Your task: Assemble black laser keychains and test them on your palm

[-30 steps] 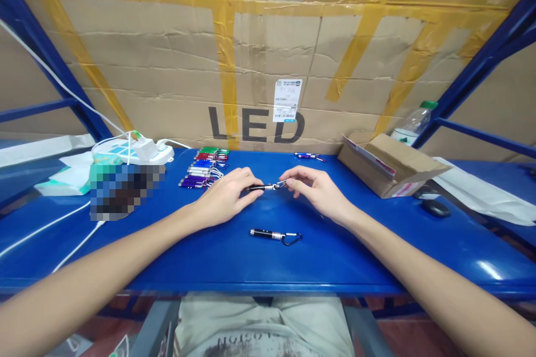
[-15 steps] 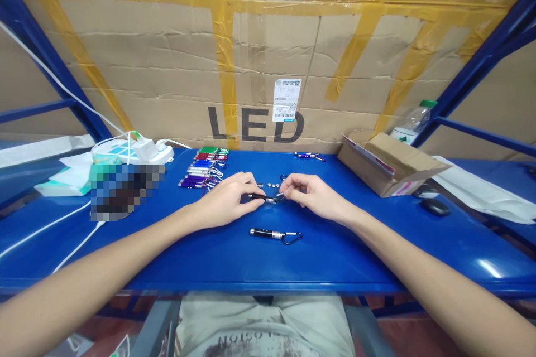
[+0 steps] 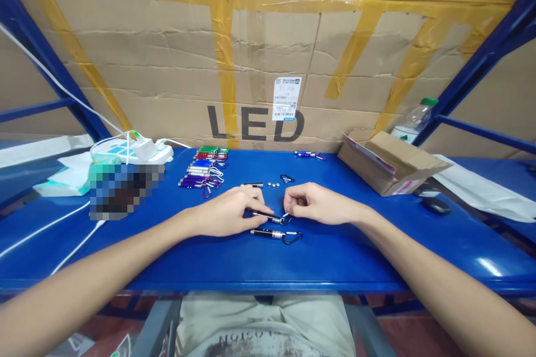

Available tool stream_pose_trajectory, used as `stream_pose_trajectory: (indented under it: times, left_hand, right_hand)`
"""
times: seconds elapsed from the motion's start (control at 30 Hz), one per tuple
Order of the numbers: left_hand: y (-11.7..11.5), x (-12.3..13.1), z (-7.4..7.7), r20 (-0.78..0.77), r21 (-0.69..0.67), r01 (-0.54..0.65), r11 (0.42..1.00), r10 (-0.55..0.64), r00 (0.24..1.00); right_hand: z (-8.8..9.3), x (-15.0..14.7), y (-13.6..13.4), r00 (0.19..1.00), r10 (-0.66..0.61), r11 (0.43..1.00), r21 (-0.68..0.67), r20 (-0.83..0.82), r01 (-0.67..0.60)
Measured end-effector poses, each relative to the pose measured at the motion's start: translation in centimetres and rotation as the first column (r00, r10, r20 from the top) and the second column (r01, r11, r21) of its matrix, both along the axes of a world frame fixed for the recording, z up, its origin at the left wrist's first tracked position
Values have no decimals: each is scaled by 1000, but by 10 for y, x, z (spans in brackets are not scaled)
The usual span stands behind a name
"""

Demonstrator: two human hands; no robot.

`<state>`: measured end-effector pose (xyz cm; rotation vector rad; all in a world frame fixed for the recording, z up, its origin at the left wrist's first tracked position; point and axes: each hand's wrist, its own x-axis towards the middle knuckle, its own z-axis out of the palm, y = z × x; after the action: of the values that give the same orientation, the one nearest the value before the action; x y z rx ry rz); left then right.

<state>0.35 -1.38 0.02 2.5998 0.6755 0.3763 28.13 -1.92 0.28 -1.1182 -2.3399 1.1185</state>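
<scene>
My left hand (image 3: 228,213) pinches the body of a small black keychain flashlight (image 3: 268,216) just above the blue table (image 3: 293,262). My right hand (image 3: 315,203) is closed on the clip end of that same flashlight. A second black flashlight with a carabiner (image 3: 276,234) lies on the table right in front of both hands. Behind the hands lie a loose black tube (image 3: 252,184), button cells (image 3: 273,184) and a loose carabiner (image 3: 287,178).
A row of several coloured keychain flashlights (image 3: 205,170) lies at the back left, one more (image 3: 307,155) at the back middle. A power strip (image 3: 132,150) with white cables sits far left. An open cardboard box (image 3: 389,164), a plastic bottle (image 3: 412,121) and a black mouse (image 3: 435,206) stand right.
Both hands came toward me with the flashlight, down beside the second one. The tube, button cells and carabiner behind them are now uncovered.
</scene>
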Motion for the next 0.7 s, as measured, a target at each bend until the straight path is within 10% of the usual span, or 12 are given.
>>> stream_pose_trajectory:
  times: [0.47,0.7]
  left_hand:
    - [-2,0,5,35,-111,-4,994,8,999]
    - [-1,1,4,65,-94,7,996,0,998]
  right_hand:
    - [6,-1,-8,989,51,984,161,142,-73]
    - [-10,-8,-1,986,-132,930,357,98,89]
